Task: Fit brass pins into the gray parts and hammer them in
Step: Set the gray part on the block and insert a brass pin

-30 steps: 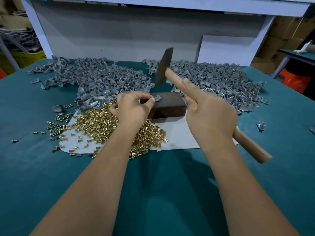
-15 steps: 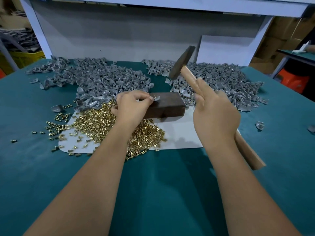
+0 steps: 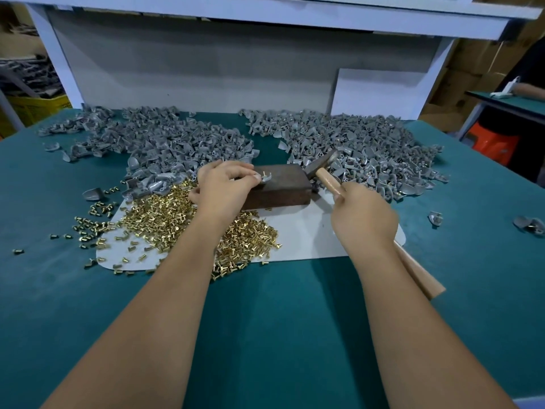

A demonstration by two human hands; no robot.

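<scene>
My left hand (image 3: 224,187) pinches a small gray part (image 3: 266,176) on top of a dark wooden block (image 3: 280,188). My right hand (image 3: 364,215) grips the wooden handle of a hammer (image 3: 328,178). The hammer's dark head (image 3: 320,163) is low, by the block's right far corner. A heap of brass pins (image 3: 165,214) lies on a white mat (image 3: 309,234) under my left wrist. Two big piles of gray parts spread behind the block, the left pile (image 3: 165,143) and the right pile (image 3: 362,143).
The table (image 3: 265,320) has a teal cover. Loose brass pins (image 3: 88,222) are scattered left of the mat. Stray gray parts (image 3: 435,217) lie at the right. A white back panel (image 3: 206,72) and shelf frame close the far side. Another person's arm (image 3: 528,90) shows far right.
The hammer swung from raised high above the block down and to the right, its head now low by the block's right end. My left hand stayed pinching the gray part.
</scene>
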